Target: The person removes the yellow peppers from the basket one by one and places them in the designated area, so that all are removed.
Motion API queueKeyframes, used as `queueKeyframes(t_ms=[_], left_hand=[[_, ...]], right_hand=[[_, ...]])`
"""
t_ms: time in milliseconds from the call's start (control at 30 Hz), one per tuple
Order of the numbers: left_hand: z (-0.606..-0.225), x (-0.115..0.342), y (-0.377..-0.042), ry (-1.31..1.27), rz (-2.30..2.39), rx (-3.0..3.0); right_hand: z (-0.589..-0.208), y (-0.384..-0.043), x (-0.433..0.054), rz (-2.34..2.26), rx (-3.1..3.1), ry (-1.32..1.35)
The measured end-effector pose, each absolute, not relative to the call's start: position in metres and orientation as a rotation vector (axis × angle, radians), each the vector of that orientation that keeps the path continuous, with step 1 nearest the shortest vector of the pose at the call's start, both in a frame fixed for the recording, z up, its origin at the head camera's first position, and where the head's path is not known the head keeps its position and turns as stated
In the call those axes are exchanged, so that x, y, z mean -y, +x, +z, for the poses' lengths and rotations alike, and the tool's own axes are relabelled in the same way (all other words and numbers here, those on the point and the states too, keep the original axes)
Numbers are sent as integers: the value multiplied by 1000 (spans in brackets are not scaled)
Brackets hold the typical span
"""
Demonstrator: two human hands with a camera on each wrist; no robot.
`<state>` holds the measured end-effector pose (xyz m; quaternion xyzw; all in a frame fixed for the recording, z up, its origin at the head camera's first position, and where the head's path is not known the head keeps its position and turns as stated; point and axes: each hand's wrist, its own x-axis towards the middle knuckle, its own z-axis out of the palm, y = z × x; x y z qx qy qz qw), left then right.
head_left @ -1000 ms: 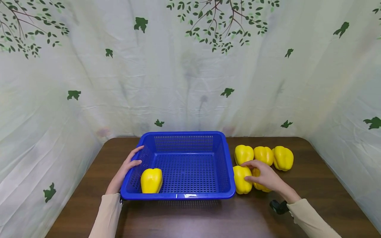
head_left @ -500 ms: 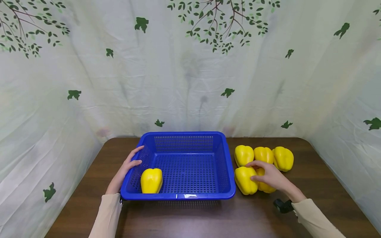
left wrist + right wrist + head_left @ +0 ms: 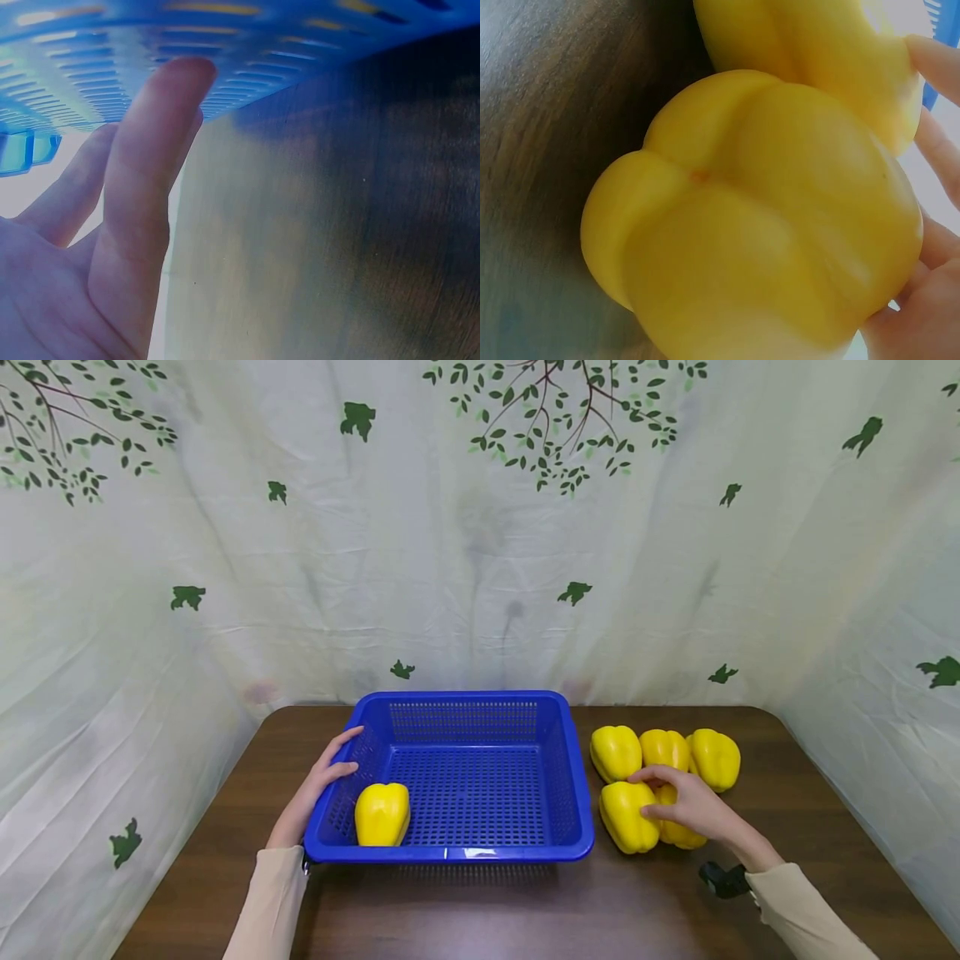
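My left hand (image 3: 321, 785) grips the left rim of a blue plastic basket (image 3: 480, 855), with a finger and thumb over the edge. In the left wrist view, other fingers (image 3: 142, 180) lie against the slotted outer wall. One yellow bell pepper (image 3: 382, 815) sits inside, at the basket's front left corner. Right of the basket, my right hand (image 3: 693, 806) holds another bell pepper (image 3: 627, 818) between thumb and fingertips. Under that palm is a second bell pepper (image 3: 765, 225), partly hidden in the head view and large in the right wrist view.
Behind my right hand, a row of yellow bell peppers (image 3: 615, 753) stands on the brown wooden table (image 3: 480, 910). A pale curtain (image 3: 480, 568) with leaf prints hangs behind the table and along both sides.
My right hand has drawn the held bell pepper to the right, away from the basket, and the pepper under the palm has shifted right too. The left hand and basket stay put.
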<state>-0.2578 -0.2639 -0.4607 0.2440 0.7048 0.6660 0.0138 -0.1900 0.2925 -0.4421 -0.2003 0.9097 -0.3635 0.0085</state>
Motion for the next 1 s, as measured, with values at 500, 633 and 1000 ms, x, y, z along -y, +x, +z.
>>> queueKeyframes(t_ms=[500, 633, 1000], left_hand=[[-456, 263, -254, 631, 2047, -2157], [-458, 263, -255, 679, 2059, -2175], [-459, 262, -254, 641, 2074, -2159]], right_hand=[[-427, -196, -269, -1291, -2803, -664], [-415, -201, -253, -1386, -2741, -672], [-393, -217, -202, -1486, -2554, -818]])
